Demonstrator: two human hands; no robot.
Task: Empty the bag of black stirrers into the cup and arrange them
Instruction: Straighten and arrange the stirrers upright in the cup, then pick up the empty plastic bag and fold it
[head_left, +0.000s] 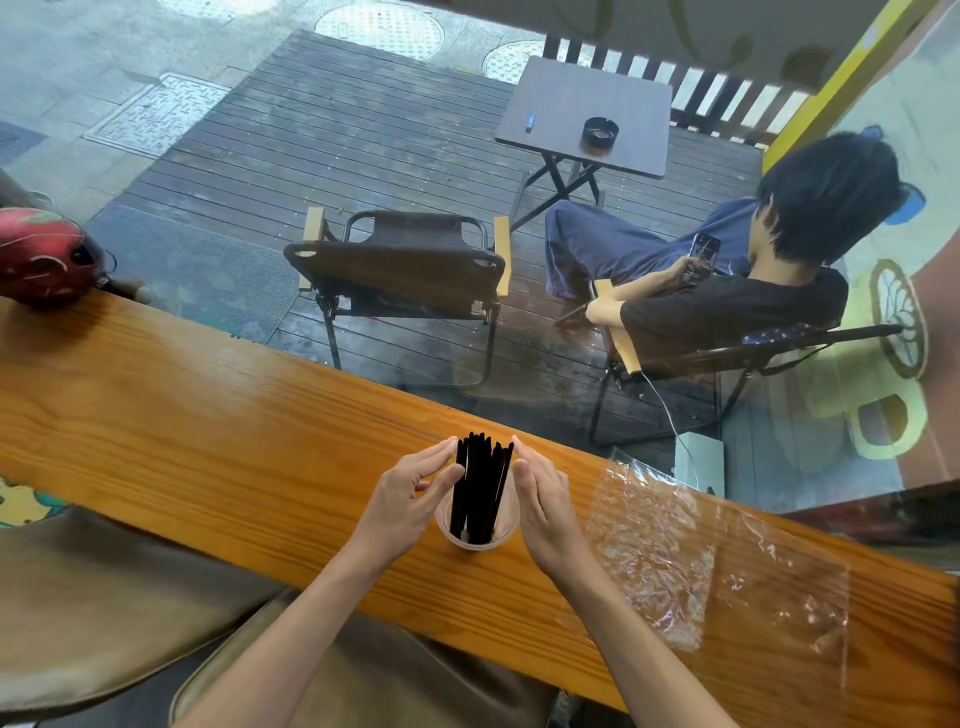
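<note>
A bundle of black stirrers (480, 480) stands upright in a clear plastic cup (475, 538) on the wooden counter (208, 426). My left hand (410, 493) is at the bundle's left side, fingers extended and fingertips touching the stirrers near their tops. My right hand (543, 496) flanks the bundle on the right, fingers straight and together, fingertips at the stirrers' upper ends. Neither hand grips anything. The empty clear plastic bag (701, 561) lies flat and crumpled on the counter to the right of the cup.
A red helmet-like object (44, 257) rests at the counter's far left end. A glass window runs along the counter's far edge; beyond it are folding chairs, a small table and a seated person (737, 291). Brown stool cushions (104, 597) sit below the near edge.
</note>
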